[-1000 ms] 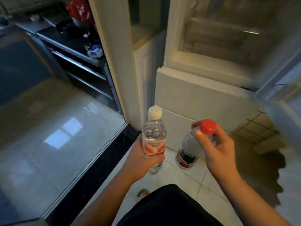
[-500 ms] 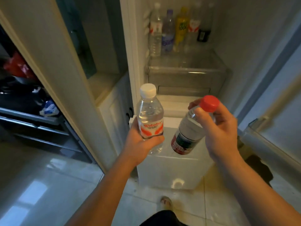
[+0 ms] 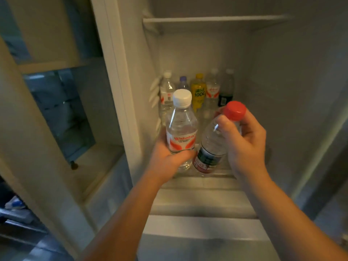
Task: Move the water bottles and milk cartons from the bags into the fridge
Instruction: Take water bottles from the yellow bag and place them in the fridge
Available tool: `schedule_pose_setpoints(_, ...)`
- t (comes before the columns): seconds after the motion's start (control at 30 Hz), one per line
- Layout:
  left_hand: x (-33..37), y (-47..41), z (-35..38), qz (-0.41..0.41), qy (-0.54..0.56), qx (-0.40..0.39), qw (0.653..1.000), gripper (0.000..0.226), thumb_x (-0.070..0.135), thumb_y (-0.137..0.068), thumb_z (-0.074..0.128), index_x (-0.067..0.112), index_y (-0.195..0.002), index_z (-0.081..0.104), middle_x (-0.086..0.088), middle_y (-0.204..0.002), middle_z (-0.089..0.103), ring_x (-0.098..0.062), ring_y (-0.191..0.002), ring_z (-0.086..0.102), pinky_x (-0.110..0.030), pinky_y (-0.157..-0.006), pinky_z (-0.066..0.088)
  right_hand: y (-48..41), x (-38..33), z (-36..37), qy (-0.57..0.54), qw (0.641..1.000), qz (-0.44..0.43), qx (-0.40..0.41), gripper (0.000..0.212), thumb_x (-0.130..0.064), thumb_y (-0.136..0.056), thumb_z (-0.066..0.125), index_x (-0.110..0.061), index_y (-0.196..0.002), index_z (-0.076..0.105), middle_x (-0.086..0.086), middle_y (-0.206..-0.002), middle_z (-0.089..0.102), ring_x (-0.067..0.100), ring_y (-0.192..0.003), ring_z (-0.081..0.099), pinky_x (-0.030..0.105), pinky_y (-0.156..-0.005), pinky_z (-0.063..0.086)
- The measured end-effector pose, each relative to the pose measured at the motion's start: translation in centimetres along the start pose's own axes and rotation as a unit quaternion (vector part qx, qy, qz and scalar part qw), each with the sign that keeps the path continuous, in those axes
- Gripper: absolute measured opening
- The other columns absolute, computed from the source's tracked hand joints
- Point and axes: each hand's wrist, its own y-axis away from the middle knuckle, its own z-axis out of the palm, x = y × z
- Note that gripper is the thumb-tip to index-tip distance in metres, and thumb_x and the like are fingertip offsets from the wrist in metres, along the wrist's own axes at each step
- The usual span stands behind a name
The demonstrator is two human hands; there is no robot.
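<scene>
rack (image 3: 22,221): dark rails at the lower left edge, with a blurred blue and white thing (image 3: 14,204) lying on them.
post (image 3: 33,140): pale, slanting up across the left side of the room.
niche (image 3: 88,95): a pale recess right of the post, with a dark glass pane (image 3: 62,113) at its back and a pale ledge (image 3: 98,161) below.
fridge (image 3: 282,91): open, just right of the niche, with grey walls inside.
upper shelf (image 3: 216,19): thin and white, spanning the top of the compartment.
back row: five bottles upright against the rear wall: a clear bottle (image 3: 166,93), a purple-capped bottle (image 3: 183,82), a yellow bottle (image 3: 198,94), a red-labelled bottle (image 3: 212,91) and a dark bottle (image 3: 226,89).
left hand (image 3: 163,159): fingers wrapped round the lower half of the white-capped water bottle (image 3: 181,129), which is upright inside the fridge, in front of the back row.
right hand (image 3: 244,144): fingers curled round the neck and shoulder of the red-capped water bottle (image 3: 211,149), which is tilted with its cap to the right and its base just beside the other held bottle.
lower shelf (image 3: 205,182): its pale front lip runs beneath both held bottles; whether their bases touch it cannot be told.
drawer (image 3: 199,226): a pale front below that shelf.
</scene>
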Motion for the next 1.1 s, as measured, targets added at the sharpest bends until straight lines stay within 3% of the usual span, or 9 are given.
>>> schedule_pose_setpoints(0.1, -0.5, -4.3, 1.2, 0.012, -0.002, -0.003, 1.000, 0.075, 0.015, -0.060, 0.085, 0.022, -0.129, 0.055, -0.001, -0.115, 0.071, -0.020, -0.109, 0.068, -0.048, -0.095, 0.054, -3.4, 2.1, 0.1, 0.014, 1.000, -0.009, 0.002, 0.007, 0.003, -0.091, 0.060, -0.004, -0.089, 0.062, -0.017, -0.072, 0.063, -0.002, -0.071, 0.058, 0.015, -0.068, 0.047)
schedule_pose_setpoints(0.2, -1.1, -8.0, 2.3, 0.002, 0.012, 0.008, 1.000, 0.080, 0.012, -0.057, 0.084, 0.017, -0.130, 0.053, -0.003, -0.116, 0.070, -0.019, -0.107, 0.068, -0.047, -0.096, 0.054, -6.2, 4.0, 0.3, 0.017, 1.000, -0.003, 0.007, 0.007, -0.003, -0.093, 0.061, -0.009, -0.094, 0.065, -0.015, -0.078, 0.066, 0.001, -0.077, 0.061, 0.018, -0.072, 0.049)
schedule_pose_setpoints(0.3, -1.9, -10.9, 2.8, -0.015, 0.009, 0.003, 1.000, 0.079, 0.014, -0.057, 0.082, 0.025, -0.130, 0.053, 0.003, -0.115, 0.070, -0.016, -0.107, 0.067, -0.046, -0.098, 0.053, -8.5, 6.0, 0.3, 0.023, 0.999, 0.020, 0.021, 0.013, -0.009, -0.093, 0.064, -0.002, -0.104, 0.067, -0.004, -0.088, 0.070, 0.007, -0.085, 0.066, 0.022, -0.076, 0.052)
schedule_pose_setpoints(0.4, -2.5, -12.9, 3.4, -0.049, 0.001, 0.001, 0.999, 0.075, 0.014, -0.061, 0.079, 0.032, -0.129, 0.053, 0.009, -0.113, 0.069, -0.014, -0.107, 0.065, -0.048, -0.100, 0.050, -10.3, 7.8, 0.2, 0.032, 0.998, 0.049, 0.026, 0.017, -0.011, -0.092, 0.064, -0.003, -0.108, 0.067, -0.008, -0.088, 0.073, 0.003, -0.087, 0.068, 0.017, -0.073, 0.051)
schedule_pose_setpoints(0.57, -3.5, -14.9, 4.4, -0.076, 0.019, 0.006, 0.997, 0.070, -0.007, -0.070, 0.072, 0.025, -0.130, 0.051, 0.004, -0.110, 0.066, -0.019, -0.109, 0.062, -0.036, -0.094, 0.049, -12.6, 10.3, 0.0, 0.055, 0.995, 0.081, 0.004, 0.021, -0.014, -0.093, 0.064, -0.009, -0.113, 0.067, -0.006, -0.098, 0.074, 0.005, -0.095, 0.069, 0.020, -0.078, 0.052)
schedule_pose_setpoints(0.77, -4.6, -15.3, 4.5, -0.067, 0.028, -0.004, 0.997, 0.067, -0.002, -0.077, 0.071, 0.028, -0.132, 0.048, 0.009, -0.112, 0.064, -0.006, -0.103, 0.060, -0.022, -0.081, 0.047, -13.4, 12.5, -0.7, 0.099, 0.990, 0.095, -0.036, 0.026, -0.027, -0.095, 0.062, -0.023, -0.120, 0.064, -0.005, -0.111, 0.071, 0.012, -0.106, 0.066, 0.039, -0.094, 0.053)
schedule_pose_setpoints(0.87, -5.2, -15.1, 4.3, -0.050, 0.009, -0.016, 0.999, 0.064, 0.008, -0.085, 0.070, 0.033, -0.135, 0.040, 0.019, -0.111, 0.060, 0.005, -0.099, 0.056, -0.015, -0.076, 0.044, -12.6, 13.5, -1.3, 0.117, 0.985, 0.110, -0.069, 0.030, -0.027, -0.095, 0.061, -0.032, -0.125, 0.056, -0.015, -0.112, 0.069, 0.005, -0.106, 0.065, 0.033, -0.093, 0.052)
schedule_pose_setpoints(1.0, -6.1, -14.8, 3.9, -0.062, -0.066, -0.061, 0.994, 0.073, 0.028, -0.085, 0.073, 0.038, -0.140, 0.026, 0.016, -0.125, 0.054, -0.007, -0.117, 0.053, -0.032, -0.099, 0.044, -11.9, 14.4, -2.3, 0.131, 0.980, 0.133, -0.075, 0.048, -0.027, -0.094, 0.062, -0.029, -0.139, 0.043, -0.021, -0.116, 0.063, -0.005, -0.109, 0.060, 0.021, -0.090, 0.048)
schedule_pose_setpoints(1.1, -7.0, -14.7, 3.5, -0.058, -0.119, -0.087, 0.987, 0.080, 0.038, -0.083, 0.073, 0.041, -0.144, 0.022, 0.017, -0.134, 0.050, -0.008, -0.125, 0.049, -0.036, -0.106, 0.041, -11.1, 15.0, -2.9, 0.140, 0.970, 0.170, -0.103, 0.051, -0.029, -0.092, 0.064, -0.032, -0.138, 0.040, -0.025, -0.117, 0.059, -0.012, -0.107, 0.056, 0.012, -0.083, 0.046)
